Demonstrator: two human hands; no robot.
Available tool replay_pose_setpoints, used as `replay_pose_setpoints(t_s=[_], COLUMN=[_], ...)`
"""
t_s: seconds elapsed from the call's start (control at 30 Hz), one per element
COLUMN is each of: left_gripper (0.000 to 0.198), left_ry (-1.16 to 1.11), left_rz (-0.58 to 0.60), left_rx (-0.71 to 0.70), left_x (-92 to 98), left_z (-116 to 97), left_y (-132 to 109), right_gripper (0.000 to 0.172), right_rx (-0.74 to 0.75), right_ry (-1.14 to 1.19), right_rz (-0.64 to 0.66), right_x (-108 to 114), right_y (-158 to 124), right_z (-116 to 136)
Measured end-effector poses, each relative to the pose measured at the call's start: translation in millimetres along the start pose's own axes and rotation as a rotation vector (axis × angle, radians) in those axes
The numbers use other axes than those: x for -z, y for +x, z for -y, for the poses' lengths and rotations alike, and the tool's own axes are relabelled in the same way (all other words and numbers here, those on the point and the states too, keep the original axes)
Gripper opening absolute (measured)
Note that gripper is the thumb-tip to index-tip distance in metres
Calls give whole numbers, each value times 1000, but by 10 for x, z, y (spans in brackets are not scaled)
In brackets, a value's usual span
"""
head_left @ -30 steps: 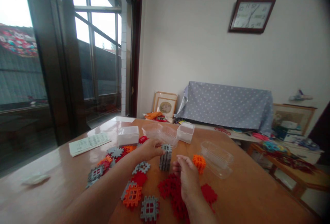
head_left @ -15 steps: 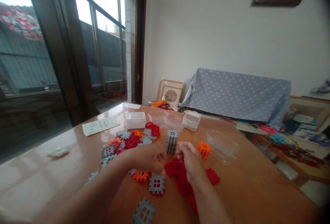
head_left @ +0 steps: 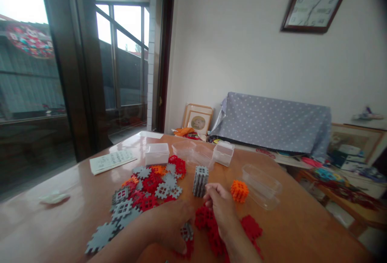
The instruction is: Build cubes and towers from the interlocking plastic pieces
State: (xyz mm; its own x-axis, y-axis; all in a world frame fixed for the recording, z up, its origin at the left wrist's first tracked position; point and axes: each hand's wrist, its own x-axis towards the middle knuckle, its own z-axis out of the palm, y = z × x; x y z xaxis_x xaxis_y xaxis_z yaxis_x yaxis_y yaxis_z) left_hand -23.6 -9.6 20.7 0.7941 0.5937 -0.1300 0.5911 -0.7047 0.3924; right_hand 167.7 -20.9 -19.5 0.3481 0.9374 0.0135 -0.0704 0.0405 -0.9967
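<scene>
My left hand (head_left: 167,226) lies low on the wooden table (head_left: 302,230), fingers curled down over a grey interlocking tile (head_left: 187,230) and a red one. My right hand (head_left: 219,208) rests over a cluster of red tiles (head_left: 250,228), its fingers bent close together beside an upright stack of grey tiles (head_left: 200,180); what it holds, if anything, is hidden. A small orange tile stack (head_left: 240,190) stands just right of that hand. A scatter of grey, red and orange tiles (head_left: 145,192) spreads to the left.
Clear plastic boxes stand behind the tiles: one with a lid (head_left: 157,153), a smaller one (head_left: 223,153), and an open tray (head_left: 261,180) at the right. A printed sheet (head_left: 111,160) lies at the far left. A covered bench (head_left: 272,124) and clutter sit beyond the table.
My left hand has pulled back from the grey stack toward me and now covers tiles near the table's front. My right hand stayed by the stack. The view has shifted.
</scene>
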Motion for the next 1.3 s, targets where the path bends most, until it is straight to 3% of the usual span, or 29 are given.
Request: replay_pose_setpoints(t_s=[0.17,0.27,0.4,0.5,0.63,0.8,1.03,1.3], left_gripper=[41,20,12,13,19,24,24,27], left_ry=[-141,-250,-471,-810,-1226,-1455,-1539,-1594], left_rz=[-49,-102,-330,-453,-473,-475,-483,-446], left_rx=[25,40,119,198,231,240,211,193], left_x=[-15,-12,-20,-20,4,0,-1,-15], left_z=[87,147,243,278,260,279,268,249], left_y=[16,54,170,255,270,250,222,224], right_gripper=[29,29,30,32,43,67,64,59], right_rx=[-6,-5,28,71,174,335,487,540], right_ry=[-10,-33,-78,-98,-143,-332,-496,-553], right_rz=[-6,-4,12,38,105,183,125,107], right_x=[-33,-39,-39,-52,-88,-137,-140,-130], right_y=[-10,-13,-4,13,0,-103,-101,-122], right_z=[6,-14,-65,-102,-118,-111,-141,-93])
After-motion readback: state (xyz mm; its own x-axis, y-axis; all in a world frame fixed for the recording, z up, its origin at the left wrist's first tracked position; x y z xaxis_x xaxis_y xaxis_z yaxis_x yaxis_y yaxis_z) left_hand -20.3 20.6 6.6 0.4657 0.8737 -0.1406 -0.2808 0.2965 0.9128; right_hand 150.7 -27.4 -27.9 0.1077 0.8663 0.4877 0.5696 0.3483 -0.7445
